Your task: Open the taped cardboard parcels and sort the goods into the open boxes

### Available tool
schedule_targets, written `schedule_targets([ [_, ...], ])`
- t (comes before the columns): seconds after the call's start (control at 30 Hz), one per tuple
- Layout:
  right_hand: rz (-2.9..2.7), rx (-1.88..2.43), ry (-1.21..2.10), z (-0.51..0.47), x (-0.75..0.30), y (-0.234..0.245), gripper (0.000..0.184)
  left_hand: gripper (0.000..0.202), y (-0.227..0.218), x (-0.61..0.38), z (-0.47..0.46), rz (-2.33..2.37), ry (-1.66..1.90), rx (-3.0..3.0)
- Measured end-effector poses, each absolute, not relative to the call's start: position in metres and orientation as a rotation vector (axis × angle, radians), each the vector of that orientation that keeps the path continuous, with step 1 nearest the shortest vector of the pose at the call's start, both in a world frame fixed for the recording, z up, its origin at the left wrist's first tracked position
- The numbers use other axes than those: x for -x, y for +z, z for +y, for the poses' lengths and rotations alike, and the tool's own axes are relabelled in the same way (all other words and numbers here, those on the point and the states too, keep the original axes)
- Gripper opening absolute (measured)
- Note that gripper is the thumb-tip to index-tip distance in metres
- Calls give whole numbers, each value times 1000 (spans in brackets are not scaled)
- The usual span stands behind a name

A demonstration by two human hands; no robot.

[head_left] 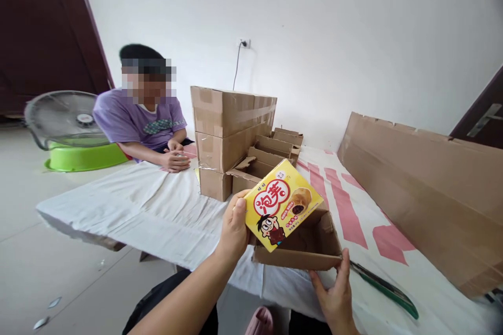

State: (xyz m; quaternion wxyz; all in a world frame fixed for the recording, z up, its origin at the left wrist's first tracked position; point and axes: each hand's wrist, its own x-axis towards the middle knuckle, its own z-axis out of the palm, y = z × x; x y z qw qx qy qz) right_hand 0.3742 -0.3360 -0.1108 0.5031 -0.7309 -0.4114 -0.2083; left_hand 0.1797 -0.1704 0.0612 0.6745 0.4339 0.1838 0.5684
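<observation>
My left hand (234,222) grips a yellow snack box (285,204) by its left end, thumb on the front. The box shows a cartoon figure, red lettering and a filled pastry, and it is tilted. Below and behind it sits an open cardboard box (302,260) at the table's front edge, its inside partly hidden by the snack box. With thumb and fingers my right hand (336,290) holds the near right corner of that cardboard box. A green-handled cutting tool (389,289) lies just right of my right hand.
Stacked taped cartons (212,141) stand mid-table, with open cardboard boxes (271,159) beside them. A large cardboard sheet (424,193) leans at the right. Across the table sits a person (137,120), hands together. A fan (66,118) stands on the left over a green basin (86,158).
</observation>
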Motion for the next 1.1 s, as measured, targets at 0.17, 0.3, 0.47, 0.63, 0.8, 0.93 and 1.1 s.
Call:
schedule_targets([
  [0.17, -966, 1767, -409, -337, -379, -116, 104, 56, 65, -182, -167, 403, 1232, -868],
  [0.3, -1132, 1625, -334, -345, -398, -107, 96, 55, 61, -182, -161, 365, 1196, -816],
  [0.47, -1204, 1560, -499, -357, -429, -52, 67, 52, 61, -179, -155, 296, 1172, -751],
  [0.63, -1207, 1419, -496, -352, -393, 7, 46, 52, 66, -176, -156, 285, 1125, -707],
  [0.8, -1316, 1408, -196, -331, -337, 22, 72, 56, 69, -172, -159, 260, 1059, -746],
  [0.93, -1282, 1583, -213, -319, -331, 15, 74, 58, 69, -169, -159, 248, 1030, -812],
  [1.1, -1232, 1709, -444, -311, -344, 10, 73, 63, 65, -171, -156, 150, 996, -824],
])
